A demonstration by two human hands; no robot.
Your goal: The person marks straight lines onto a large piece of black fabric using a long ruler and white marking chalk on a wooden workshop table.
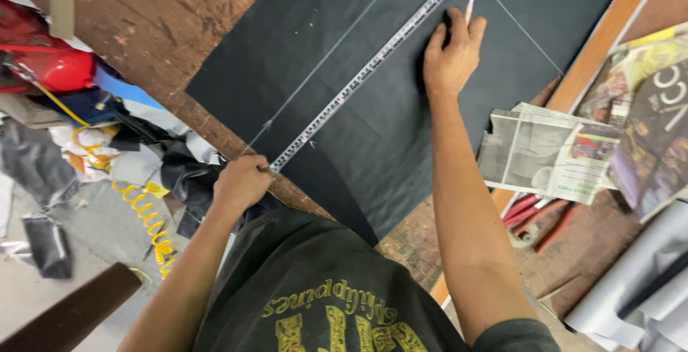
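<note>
A large sheet of black fabric (373,116) lies on a worn wooden table (172,15), marked with thin chalk lines. A measuring tape (365,73) runs diagonally across it. My left hand (240,184) pinches the tape's near end at the fabric's lower edge. My right hand (451,51) presses on the fabric beside the tape farther up and holds a thin piece of chalk (469,10) pointing away from me.
Folded newspapers (552,151) and magazines (645,108) lie at the right, with red-handled shears (534,216) below them and grey rolled sheets (638,280) in the corner. A long wooden strip (602,37) borders the fabric. Cloth scraps, a red object (50,58) and a yellow coiled cord (147,223) clutter the left.
</note>
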